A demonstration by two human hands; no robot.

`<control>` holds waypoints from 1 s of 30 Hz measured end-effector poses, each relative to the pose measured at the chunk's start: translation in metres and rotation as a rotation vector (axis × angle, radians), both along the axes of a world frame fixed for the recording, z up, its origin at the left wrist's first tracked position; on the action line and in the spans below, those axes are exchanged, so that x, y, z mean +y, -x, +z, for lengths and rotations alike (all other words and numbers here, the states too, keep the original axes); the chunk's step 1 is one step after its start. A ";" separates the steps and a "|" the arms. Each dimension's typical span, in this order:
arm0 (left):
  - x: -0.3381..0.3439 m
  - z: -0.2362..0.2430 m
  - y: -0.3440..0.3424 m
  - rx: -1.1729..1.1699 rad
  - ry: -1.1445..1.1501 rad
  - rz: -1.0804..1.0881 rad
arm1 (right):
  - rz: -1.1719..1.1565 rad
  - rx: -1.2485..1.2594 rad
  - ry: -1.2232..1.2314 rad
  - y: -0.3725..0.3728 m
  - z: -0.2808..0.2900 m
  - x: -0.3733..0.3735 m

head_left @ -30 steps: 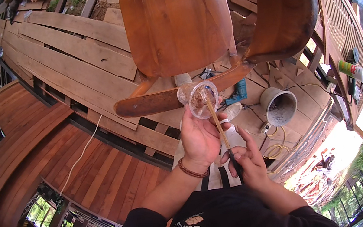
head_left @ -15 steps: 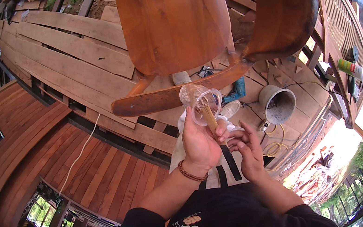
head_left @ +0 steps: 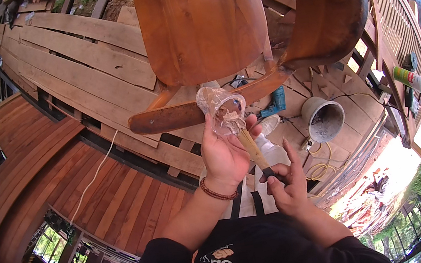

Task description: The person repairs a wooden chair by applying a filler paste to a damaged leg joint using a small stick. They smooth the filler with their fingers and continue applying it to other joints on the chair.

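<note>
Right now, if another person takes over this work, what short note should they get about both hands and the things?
Left hand: raised, its grip shut on a clear plastic cup with brownish paste inside.
Right hand: lower, its grip shut on the dark handle end of a brush whose other end is inside the cup.
Nearby: wooden chair just above the cup, on plank decking; grey bucket and blue power tool to the right.
Done: brush sits in the cup's paste.
Left: no fresh paste can be made out on the chair.

A crumpled clear plastic cup [head_left: 222, 110] tilts sideways, brownish inside; a wooden-handled brush [head_left: 251, 150] pokes into its mouth from below.
</note>
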State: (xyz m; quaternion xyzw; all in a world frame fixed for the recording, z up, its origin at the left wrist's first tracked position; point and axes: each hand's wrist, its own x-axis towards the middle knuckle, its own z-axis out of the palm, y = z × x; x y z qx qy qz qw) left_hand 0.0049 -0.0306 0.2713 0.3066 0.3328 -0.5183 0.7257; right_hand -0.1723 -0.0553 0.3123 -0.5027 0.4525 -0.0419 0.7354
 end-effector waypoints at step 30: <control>0.020 0.020 0.005 -0.222 0.328 -0.570 | -0.074 -0.275 0.472 -0.022 -0.028 -0.090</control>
